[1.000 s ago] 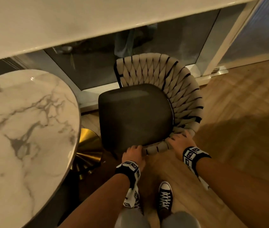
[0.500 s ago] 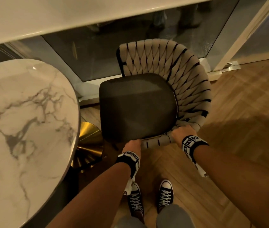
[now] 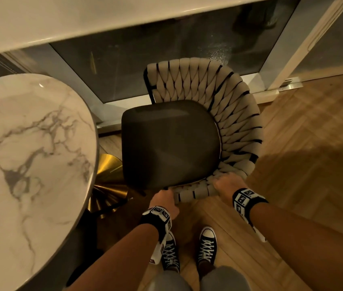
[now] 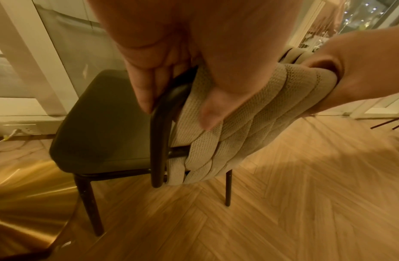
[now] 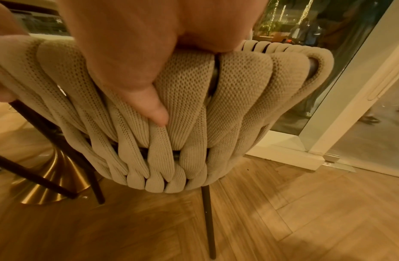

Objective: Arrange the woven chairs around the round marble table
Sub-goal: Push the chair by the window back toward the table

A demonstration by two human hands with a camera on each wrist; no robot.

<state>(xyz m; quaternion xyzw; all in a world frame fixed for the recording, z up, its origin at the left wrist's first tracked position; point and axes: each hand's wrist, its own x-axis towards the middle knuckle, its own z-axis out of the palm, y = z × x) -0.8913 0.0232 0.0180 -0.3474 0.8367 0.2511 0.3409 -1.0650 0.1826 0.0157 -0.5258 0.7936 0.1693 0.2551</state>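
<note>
A woven chair with beige straps, a dark seat and thin black legs stands on the floor right of the round marble table. My left hand grips the near end of the woven back where the black frame bends down. My right hand grips the woven rim a little to the right, thumb pressed on the straps. Both hands hold the chair from behind its curved back.
The table's gold pedestal base sits between table and chair. A glass door with a white frame lies just beyond the chair. A white counter edge runs overhead. Herringbone wood floor extends to the right. My shoes stand behind the chair.
The chair has shifted away from me toward the glass door, and turned slightly. Both hands keep their grip on the woven back and my feet have stepped forward.
</note>
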